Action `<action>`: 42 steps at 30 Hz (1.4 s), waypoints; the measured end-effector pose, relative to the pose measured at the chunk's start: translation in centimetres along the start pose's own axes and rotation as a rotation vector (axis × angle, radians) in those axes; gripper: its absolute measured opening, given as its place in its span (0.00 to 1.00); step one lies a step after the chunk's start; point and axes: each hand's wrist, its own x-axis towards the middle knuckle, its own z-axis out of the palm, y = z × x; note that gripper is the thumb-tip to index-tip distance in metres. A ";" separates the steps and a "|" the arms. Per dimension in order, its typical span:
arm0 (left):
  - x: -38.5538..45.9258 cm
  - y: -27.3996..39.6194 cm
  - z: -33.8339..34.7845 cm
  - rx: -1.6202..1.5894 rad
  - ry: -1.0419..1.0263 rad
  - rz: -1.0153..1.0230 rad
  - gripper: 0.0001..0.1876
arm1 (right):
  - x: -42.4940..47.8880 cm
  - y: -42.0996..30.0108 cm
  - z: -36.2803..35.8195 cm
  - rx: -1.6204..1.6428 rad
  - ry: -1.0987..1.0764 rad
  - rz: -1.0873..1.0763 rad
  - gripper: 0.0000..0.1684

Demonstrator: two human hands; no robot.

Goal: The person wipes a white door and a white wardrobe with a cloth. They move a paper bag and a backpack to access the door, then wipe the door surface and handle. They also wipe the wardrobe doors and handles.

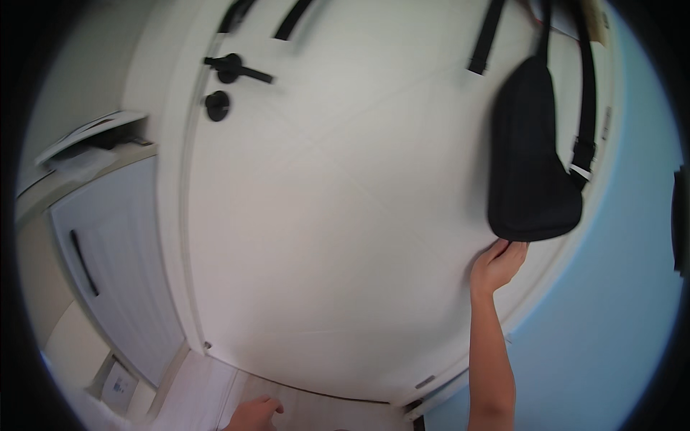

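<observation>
A black fabric sling bag (525, 161) hangs by its straps against the white door (334, 204), close to the hinged side. My right hand (500, 265) reaches up to the bag's bottom edge. Its fingertips are hidden there, so I cannot tell whether they grip the bag or only touch it. Low in the picture, above the floor, is my left hand (254, 415), partly cut off by the lower rim. Its fingers are loosely bent, with nothing seen in them.
A black door handle (237, 69) sits above a round black lock fitting (217, 105). Loose black straps (487, 37) hang from above. Left of the frame stands a pale cabinet (116, 258) with papers (89, 132) on top. A blue wall (609, 301) runs along the right.
</observation>
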 end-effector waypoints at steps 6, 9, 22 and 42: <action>-2.4 -1.2 -2.5 0.078 0.108 -0.151 0.07 | 3.7 -17.5 4.2 0.180 -0.021 -0.235 0.24; -2.5 -1.5 -3.2 0.180 0.079 -0.314 0.08 | 6.0 -25.4 6.6 0.321 -0.024 -0.237 0.24; -0.3 -1.2 -2.3 0.149 0.049 -0.228 0.09 | 14.1 -20.2 7.5 0.286 0.134 -0.309 0.21; -0.5 -1.6 0.9 -0.166 -0.055 -0.189 0.15 | -25.9 -31.8 4.4 0.631 -0.619 -1.465 0.21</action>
